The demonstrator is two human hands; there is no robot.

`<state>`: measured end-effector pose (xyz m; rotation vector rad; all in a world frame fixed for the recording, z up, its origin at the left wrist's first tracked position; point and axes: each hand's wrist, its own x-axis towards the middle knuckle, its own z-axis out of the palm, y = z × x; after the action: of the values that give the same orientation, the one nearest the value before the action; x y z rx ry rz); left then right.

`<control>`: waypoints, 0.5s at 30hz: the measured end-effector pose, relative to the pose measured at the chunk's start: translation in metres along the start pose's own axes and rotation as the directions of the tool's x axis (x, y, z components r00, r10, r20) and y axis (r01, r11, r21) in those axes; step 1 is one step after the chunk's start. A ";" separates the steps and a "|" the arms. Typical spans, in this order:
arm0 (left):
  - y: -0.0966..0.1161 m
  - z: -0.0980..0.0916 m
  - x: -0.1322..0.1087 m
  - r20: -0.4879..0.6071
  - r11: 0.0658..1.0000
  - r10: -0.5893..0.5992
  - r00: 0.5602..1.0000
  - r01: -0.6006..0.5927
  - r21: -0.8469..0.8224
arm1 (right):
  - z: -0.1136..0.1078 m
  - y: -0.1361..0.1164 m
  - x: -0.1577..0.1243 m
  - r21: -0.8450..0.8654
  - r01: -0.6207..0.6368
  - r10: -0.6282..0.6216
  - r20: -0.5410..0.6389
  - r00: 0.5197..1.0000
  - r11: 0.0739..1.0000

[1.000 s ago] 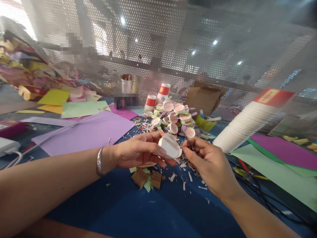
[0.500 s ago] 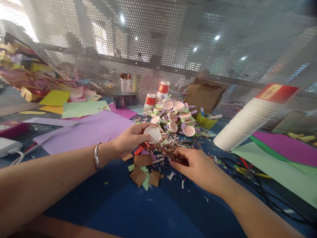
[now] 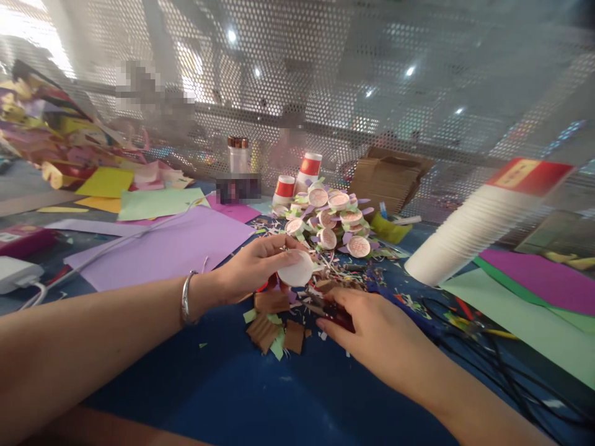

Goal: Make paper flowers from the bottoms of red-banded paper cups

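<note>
My left hand point(image 3: 260, 263), wearing a silver bangle, pinches a white paper cup bottom point(image 3: 297, 271) between thumb and fingers. A small pale strip sticks out on its right side. To its right, my right hand point(image 3: 360, 313) is closed around scissors with dark red handles point(image 3: 343, 317); their blades point left, partly blurred, just below the cup bottom. Brown cardboard pieces point(image 3: 272, 302) and paper scraps lie under the hands. Behind them rises a heap of round cup bottoms point(image 3: 328, 238) with green and purple paper tabs and reddish markings.
A tall stack of paper cups point(image 3: 465, 223) leans at the right, beside coloured sheets point(image 3: 534, 279) and black cables point(image 3: 497, 359). Purple paper point(image 3: 162, 248) and a white charger point(image 3: 18, 274) lie left. Behind stand two red-white cups point(image 3: 284, 188), a jar point(image 3: 239, 160) and folded cardboard point(image 3: 388, 179).
The cup bottom in my left hand has moved slightly right and down, its face turned more toward me. My right hand with the scissors has shifted slightly; the scissors now sit lower.
</note>
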<state>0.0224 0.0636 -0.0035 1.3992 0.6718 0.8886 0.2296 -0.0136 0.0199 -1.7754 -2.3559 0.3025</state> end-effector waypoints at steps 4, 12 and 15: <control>-0.002 0.001 -0.002 0.011 1.000 -0.021 1.000 0.021 0.016 | 0.004 -0.002 -0.002 -0.052 0.012 -0.013 -0.017 1.000 0.999; 0.008 0.007 -0.006 0.128 0.976 -0.102 0.987 0.124 -0.178 | 0.010 0.000 -0.005 -0.072 0.097 -0.103 -0.095 0.990 0.993; 0.007 0.009 -0.007 0.145 0.970 -0.082 0.986 0.112 -0.213 | 0.010 0.001 -0.005 -0.086 0.111 -0.119 -0.098 0.988 0.990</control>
<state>0.0252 0.0530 0.0034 1.2049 0.5166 0.7585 0.2293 -0.0187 0.0100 -1.6380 -2.4166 0.0988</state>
